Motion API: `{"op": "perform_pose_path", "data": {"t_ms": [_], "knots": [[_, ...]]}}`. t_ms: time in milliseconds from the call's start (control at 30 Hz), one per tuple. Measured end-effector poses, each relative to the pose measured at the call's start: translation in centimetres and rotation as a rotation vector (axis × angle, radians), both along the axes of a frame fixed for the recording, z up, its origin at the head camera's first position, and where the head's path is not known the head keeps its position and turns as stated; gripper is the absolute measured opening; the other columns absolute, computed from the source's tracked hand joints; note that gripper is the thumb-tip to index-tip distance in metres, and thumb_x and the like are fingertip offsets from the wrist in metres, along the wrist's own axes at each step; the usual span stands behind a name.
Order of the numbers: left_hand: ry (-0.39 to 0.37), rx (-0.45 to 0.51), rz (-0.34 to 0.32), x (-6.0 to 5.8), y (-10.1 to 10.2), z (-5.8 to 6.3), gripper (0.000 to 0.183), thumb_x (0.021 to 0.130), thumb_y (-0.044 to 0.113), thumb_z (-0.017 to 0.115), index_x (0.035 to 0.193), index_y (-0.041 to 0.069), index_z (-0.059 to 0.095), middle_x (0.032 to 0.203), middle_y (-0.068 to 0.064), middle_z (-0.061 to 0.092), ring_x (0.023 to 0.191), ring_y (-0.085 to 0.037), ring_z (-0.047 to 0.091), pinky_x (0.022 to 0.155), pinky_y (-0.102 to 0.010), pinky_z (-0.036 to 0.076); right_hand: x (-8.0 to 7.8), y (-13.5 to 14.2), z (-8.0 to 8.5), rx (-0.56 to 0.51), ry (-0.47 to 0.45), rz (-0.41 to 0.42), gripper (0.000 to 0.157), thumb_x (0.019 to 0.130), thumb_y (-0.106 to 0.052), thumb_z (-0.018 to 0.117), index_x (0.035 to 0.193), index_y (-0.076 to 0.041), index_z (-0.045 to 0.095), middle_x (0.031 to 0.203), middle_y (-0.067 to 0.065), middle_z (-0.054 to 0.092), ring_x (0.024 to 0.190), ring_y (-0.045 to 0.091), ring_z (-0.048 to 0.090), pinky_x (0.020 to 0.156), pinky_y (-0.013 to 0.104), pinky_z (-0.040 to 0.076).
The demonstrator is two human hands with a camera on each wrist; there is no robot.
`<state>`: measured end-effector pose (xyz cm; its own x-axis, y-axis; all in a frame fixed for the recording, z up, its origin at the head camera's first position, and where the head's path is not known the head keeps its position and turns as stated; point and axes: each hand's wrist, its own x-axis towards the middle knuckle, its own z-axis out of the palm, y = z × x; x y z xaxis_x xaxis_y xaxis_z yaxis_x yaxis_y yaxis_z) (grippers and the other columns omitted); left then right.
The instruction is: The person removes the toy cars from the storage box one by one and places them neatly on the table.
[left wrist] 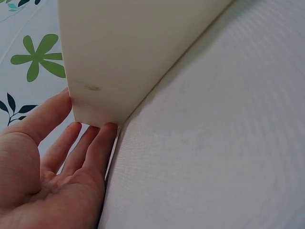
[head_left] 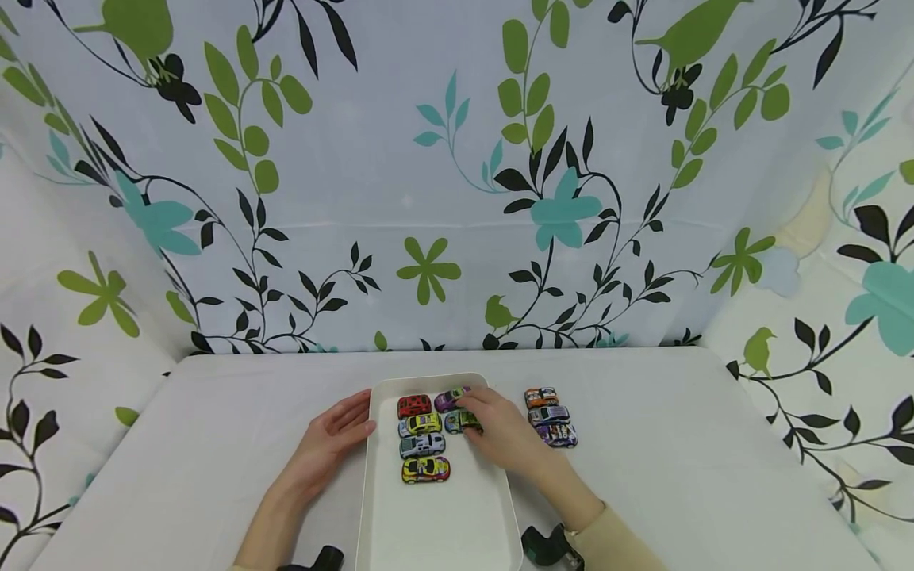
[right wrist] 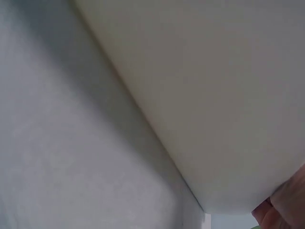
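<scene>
A white rectangular tray (head_left: 443, 523) lies on the table, with several small toy cars in its far half. My right hand (head_left: 503, 428) reaches in over the tray's right side and pinches a green toy car (head_left: 457, 422) between thumb and fingers. A purple toy car (head_left: 447, 400) lies just beyond, partly covered by the fingertips. My left hand (head_left: 336, 436) rests against the tray's left side near the far corner. In the left wrist view, its nearly straight fingers (left wrist: 102, 148) touch the corner of the tray wall (left wrist: 138, 52). The right wrist view shows mostly the outer tray wall (right wrist: 205, 95).
In the tray's left column are a red car (head_left: 414, 406), a lime-yellow car (head_left: 420, 425), a grey car (head_left: 422, 445) and a yellow-red car (head_left: 425, 469). Right of the tray stand an orange car (head_left: 540, 397), a silver-blue car (head_left: 548, 415) and a purple-white car (head_left: 557, 435).
</scene>
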<state>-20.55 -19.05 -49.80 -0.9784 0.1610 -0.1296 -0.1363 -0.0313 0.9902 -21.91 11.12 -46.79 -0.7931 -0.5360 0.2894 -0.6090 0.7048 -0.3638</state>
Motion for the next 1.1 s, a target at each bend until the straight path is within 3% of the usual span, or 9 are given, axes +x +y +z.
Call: {"op": "perform_pose_path", "data": {"t_ms": [167,533,1100], "knots": [[-0.008,-0.005,0.004,-0.02,0.02,-0.01,0.068,0.093,0.014,0.071,0.152,0.008,0.038,0.158,-0.011,0.039,0.146,-0.025,0.036,0.102,-0.017,0.047,0.27,-0.13,0.06,0.066,0.033,0.002,0.035,0.088,-0.008,0.074,0.122,-0.002,0.067,0.125,0.011,0.065,0.121,0.026,0.060,0.105,0.038,0.051],[-0.015,-0.010,0.009,0.10,0.13,0.07,0.067,0.093,0.013,0.071,0.152,0.008,0.038,0.157,-0.011,0.040,0.146,-0.026,0.037,0.102,-0.017,0.047,0.34,-0.18,-0.12,0.086,0.050,0.010,0.031,0.087,-0.007,0.075,0.118,-0.007,0.070,0.118,0.006,0.069,0.113,0.022,0.063,0.099,0.036,0.054],[-0.009,-0.002,0.012,0.13,0.23,0.08,0.067,0.094,0.012,0.069,0.152,0.006,0.037,0.158,-0.013,0.039,0.146,-0.027,0.036,0.101,-0.016,0.047,0.60,0.02,-0.14,0.041,0.080,0.047,0.032,0.088,-0.005,0.074,0.119,-0.009,0.070,0.117,0.005,0.070,0.112,0.020,0.064,0.098,0.035,0.054]]}}
